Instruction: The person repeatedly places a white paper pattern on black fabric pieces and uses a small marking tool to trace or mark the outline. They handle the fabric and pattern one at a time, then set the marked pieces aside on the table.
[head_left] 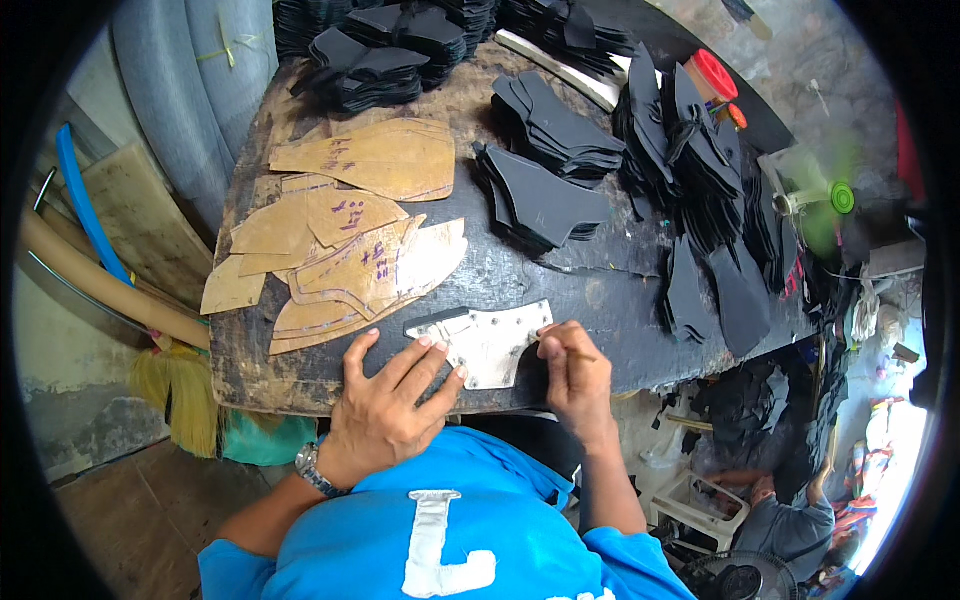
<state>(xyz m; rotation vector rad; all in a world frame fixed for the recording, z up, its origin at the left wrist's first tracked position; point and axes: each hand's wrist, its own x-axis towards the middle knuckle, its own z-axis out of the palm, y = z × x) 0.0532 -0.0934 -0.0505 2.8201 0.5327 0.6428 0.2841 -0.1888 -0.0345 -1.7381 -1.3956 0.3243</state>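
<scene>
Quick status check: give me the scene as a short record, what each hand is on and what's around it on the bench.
left hand: left hand flat, fingers spread on the metal template
right hand: right hand grips a thin pencil-like tool at the template's right edge
surface: dark worn workbench
left of template: tan cardboard patterns, overlapping
behind and right: stacks of black cut pieces
far right: red-capped container

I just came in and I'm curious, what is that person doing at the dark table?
The left hand presses a pale metal template flat on the dark table. The right hand holds a thin tool at the template's edge. Brown cardboard patterns lie to the left, and stacks of black cut pieces sit behind.
</scene>
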